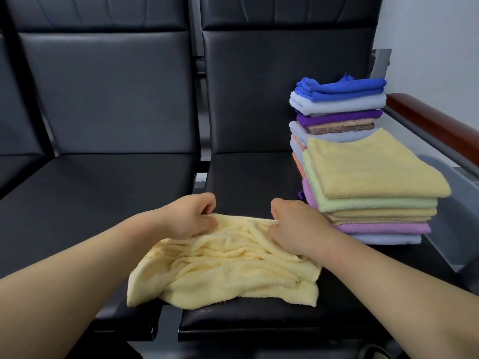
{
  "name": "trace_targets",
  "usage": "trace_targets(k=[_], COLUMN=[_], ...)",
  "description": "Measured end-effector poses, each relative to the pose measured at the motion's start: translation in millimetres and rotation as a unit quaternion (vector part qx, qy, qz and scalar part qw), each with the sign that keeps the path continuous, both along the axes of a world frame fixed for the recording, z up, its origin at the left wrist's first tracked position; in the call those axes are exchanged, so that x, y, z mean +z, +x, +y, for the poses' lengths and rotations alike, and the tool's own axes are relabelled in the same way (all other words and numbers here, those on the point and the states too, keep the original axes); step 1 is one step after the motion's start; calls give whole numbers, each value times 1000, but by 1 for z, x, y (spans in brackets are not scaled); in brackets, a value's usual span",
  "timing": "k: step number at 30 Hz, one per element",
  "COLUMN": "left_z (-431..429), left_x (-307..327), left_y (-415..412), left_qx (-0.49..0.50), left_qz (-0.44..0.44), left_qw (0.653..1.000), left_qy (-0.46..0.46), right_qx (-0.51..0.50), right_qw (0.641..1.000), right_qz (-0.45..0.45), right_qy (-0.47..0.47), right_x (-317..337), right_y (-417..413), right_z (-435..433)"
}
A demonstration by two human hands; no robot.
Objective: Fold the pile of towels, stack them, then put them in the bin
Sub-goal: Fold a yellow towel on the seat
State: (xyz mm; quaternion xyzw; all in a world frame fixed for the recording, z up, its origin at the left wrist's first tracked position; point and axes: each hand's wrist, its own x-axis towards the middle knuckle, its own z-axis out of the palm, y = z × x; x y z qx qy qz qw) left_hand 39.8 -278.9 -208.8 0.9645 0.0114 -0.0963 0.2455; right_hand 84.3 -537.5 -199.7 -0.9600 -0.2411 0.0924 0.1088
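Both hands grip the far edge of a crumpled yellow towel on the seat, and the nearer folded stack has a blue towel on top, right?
Not quite: the head view shows the nearer stack topped by a folded yellow towel; the blue towel tops the farther stack. The left hand and right hand do grip the crumpled towel on the seat.

1 wide-angle head view looks forward and down, close above the yellow towel (228,265) at the front edge of the black seat (254,177); backrests (111,92) fill the top.
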Motion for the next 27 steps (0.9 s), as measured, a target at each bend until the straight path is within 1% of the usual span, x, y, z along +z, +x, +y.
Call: trace_targets(k=[3,7,14,18,27], left_z=[9,21,35,39,42], left_x=[7,11,7,6,4], left_y=[-7,-17,-33,-36,-34], left_qx=[13,13,33,42,51], left_qz=[1,-15,-18,-22,-18], left_qw=[1000,999,998,997,997], left_qy=[-24,25,44,53,63], right_qx=[18,23,24,24,-7], right_qw=[1000,999,995,997,996], right_qz=[1,-7,-45,-26,-15], right_qy=[6,36,87,70,82], right_x=[-1,-2,-7,-12,-19], right_y=[1,1,1,2,6], right_z=[-1,-2,-4,-2,0])
